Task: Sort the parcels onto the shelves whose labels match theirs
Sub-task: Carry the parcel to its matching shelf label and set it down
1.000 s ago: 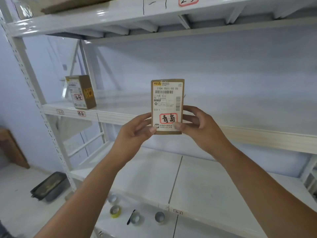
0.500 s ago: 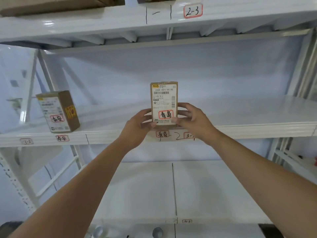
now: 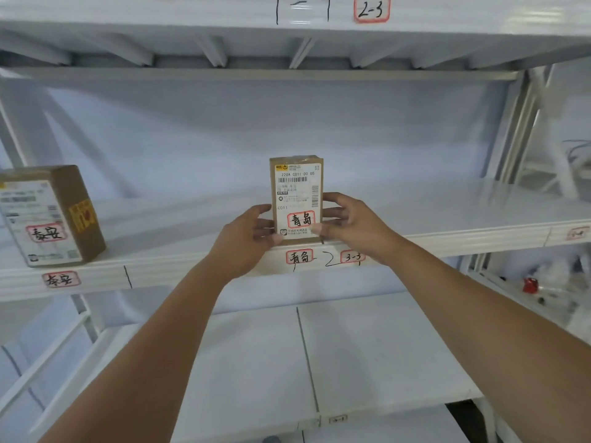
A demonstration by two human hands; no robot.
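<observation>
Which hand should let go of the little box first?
Probably the left hand: only its fingertips touch the parcel. The right hand wraps further round its side, steadying it upright on the shelf.

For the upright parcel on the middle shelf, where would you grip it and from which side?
Grip the parcel by its two narrow side edges, low down, coming from the front. It stands tall and thin, label facing out, and both hands already hold it so.

Two bare forearms lead up to the left hand [image 3: 246, 241] and the right hand [image 3: 355, 225]. No sleeve covers either arm behind the fingers [image 3: 268, 238]; both are uncovered from the wrist to the picture's lower edge. The wrists carry no watch or band, the fingers no ring. The nails are short and plain.
</observation>
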